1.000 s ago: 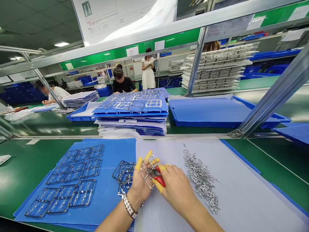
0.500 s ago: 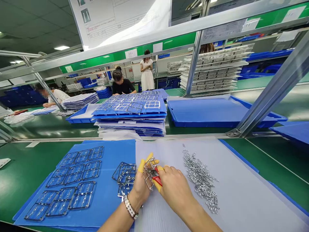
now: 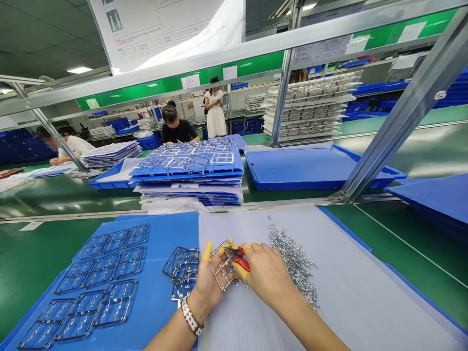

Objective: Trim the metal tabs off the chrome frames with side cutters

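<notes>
Near the middle of the bench, my left hand (image 3: 205, 285) grips a chrome-coloured sprue frame (image 3: 222, 269) by its edges, tilted, palm up. My right hand (image 3: 269, 275) is closed around red-handled nippers (image 3: 243, 264), their jaws at the frame's upper right side. Whether the blades are closed on a part is too small to tell. Yellow finger covers sit on both hands. A few small shiny pieces (image 3: 241, 283) lie just below the nippers. Right of my right hand spreads a pile of small chrome parts (image 3: 290, 261) on the white sheet (image 3: 351, 287).
Left of my hands, several overlapping frames (image 3: 183, 265) lie on a blue sheet (image 3: 161, 226), with rows of more frames (image 3: 114, 302) farther left. Behind stand a stack of loaded blue sheets (image 3: 188, 178) and a blue tray (image 3: 292, 168). A slanted metal post (image 3: 393, 107) rises at right.
The nippers have moved up to the frame's upper right side, and the frame has turned in my left hand. Small pieces now show below the nippers. The whole view has shifted slightly right.
</notes>
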`<state>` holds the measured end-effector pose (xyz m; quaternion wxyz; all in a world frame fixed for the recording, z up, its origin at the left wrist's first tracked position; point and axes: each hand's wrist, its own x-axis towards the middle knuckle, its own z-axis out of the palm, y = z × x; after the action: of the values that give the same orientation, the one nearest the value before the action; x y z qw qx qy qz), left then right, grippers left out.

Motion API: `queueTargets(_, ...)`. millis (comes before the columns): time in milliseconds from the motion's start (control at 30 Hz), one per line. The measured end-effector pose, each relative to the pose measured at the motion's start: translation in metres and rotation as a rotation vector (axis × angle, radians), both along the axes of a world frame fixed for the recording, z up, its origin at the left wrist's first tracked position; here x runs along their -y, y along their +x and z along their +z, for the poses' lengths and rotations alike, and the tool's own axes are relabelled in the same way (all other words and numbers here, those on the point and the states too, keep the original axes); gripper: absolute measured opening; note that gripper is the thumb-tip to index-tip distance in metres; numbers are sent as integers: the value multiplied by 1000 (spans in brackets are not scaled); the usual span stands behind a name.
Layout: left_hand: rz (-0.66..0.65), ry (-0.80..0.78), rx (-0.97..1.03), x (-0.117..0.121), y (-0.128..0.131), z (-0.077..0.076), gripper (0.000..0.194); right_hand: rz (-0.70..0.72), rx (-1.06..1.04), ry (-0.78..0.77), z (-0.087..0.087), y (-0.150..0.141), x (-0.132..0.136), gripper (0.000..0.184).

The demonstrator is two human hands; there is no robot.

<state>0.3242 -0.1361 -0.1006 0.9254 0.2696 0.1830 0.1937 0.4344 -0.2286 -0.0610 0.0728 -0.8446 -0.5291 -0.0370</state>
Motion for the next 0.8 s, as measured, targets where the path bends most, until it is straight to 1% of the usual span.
queueTargets(133, 11, 56, -34, 0, 0, -2, 57, 5, -7, -29, 0, 0, -2, 22)
queueTargets(267, 40, 104, -41, 1, 0, 0, 55, -3, 11, -41, 3, 1, 0, 19)
queueTargets(367, 26, 41, -5, 0, -1, 4, 56, -12, 10, -45, 3, 2, 7, 20)
queueTargets(500, 15, -48, 34, -2, -1, 8, 57, -25, 1, -58, -5, 2, 19, 22)
queueTargets(633, 49, -53, 32, -1, -1, 8, 57, -25, -25, -82, -12, -1, 21, 22)
queueTargets(800, 80, -28, 32, 1, 0, 7, 55, -28, -46, -63, -7, -3, 19, 20)
